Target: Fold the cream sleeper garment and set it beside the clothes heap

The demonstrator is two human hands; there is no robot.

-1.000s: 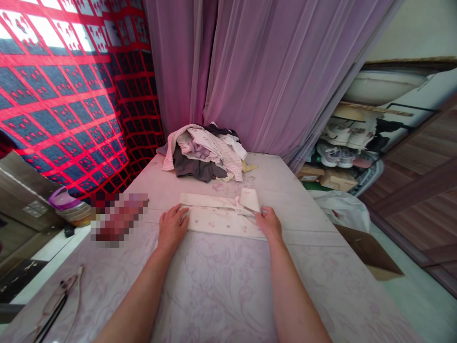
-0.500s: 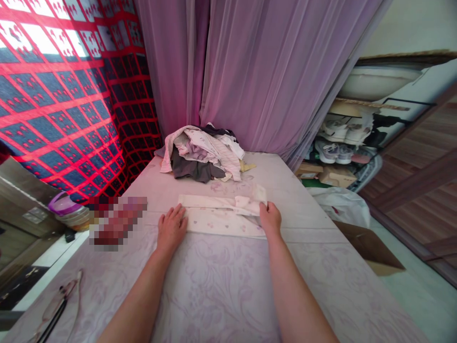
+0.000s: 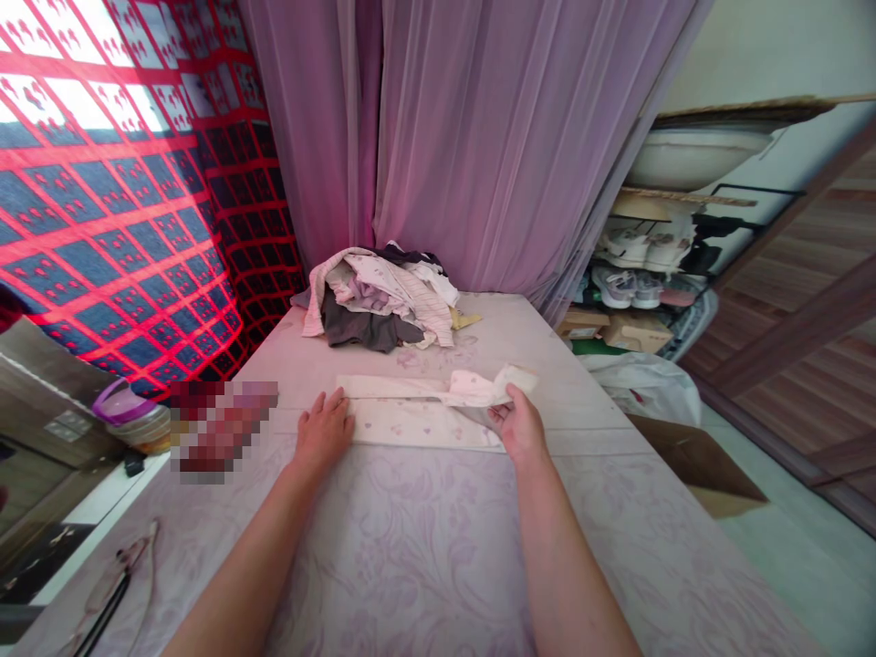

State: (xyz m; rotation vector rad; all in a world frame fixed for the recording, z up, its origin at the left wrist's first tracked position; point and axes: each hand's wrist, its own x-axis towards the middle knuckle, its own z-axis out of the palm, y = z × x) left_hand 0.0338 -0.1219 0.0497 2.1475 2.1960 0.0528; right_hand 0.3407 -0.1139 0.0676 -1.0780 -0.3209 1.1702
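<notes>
White cloth (image 3: pixel 417 418) flat on bed (image 3: pixel 424 557), mid, folded strip | L hand (image 3: pixel 324 431) palm down on cloth's L end, fingers spread slightly | R hand (image 3: pixel 518 425) pinching cloth's R flap, lifted off bed | clothes pile (image 3: pixel 380 297) behind, apart | curtain (image 3: pixel 479 137) at back

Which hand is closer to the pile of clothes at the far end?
Left. The left hand lies flat on the left end of the pale garment, just in front of the pile of clothes. The right hand pinches the garment's right end, farther off to the side.
</notes>
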